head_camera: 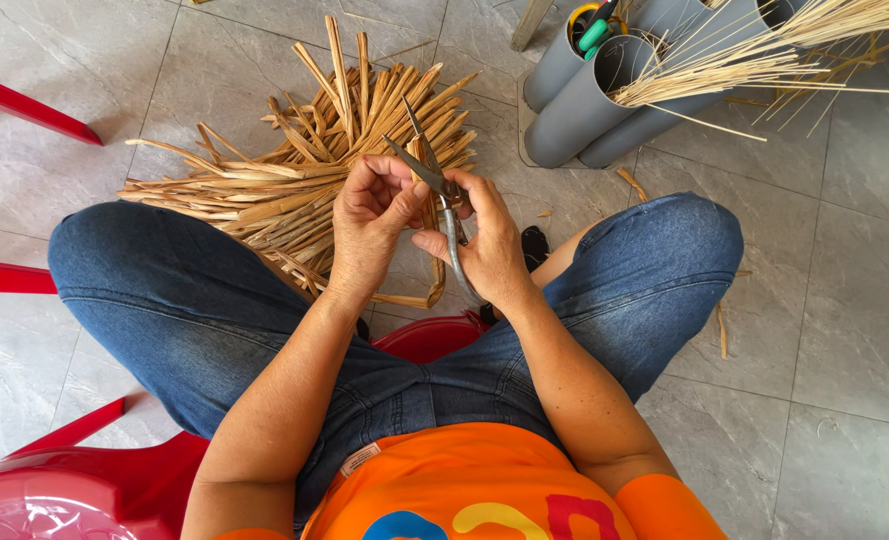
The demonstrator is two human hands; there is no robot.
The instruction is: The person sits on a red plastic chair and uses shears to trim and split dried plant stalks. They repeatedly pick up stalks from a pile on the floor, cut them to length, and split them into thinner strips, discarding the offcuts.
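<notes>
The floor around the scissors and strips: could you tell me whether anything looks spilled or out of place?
A few loose strip scraps lie scattered on the tiles right of the knee, away from the main pile. Nothing else stands out.

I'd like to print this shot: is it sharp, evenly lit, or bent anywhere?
Head view: soft even daylight, faint shadows under the strip pile; left hand, right hand and scissors sharp; mild sheen on floor tiles; wide-angle bending at edges.

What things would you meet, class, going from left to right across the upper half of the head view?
Red chair leg → pile of flat bamboo strips → left hand → scissors → right hand → grey plastic pipes → bundle of thin sticks.
</notes>
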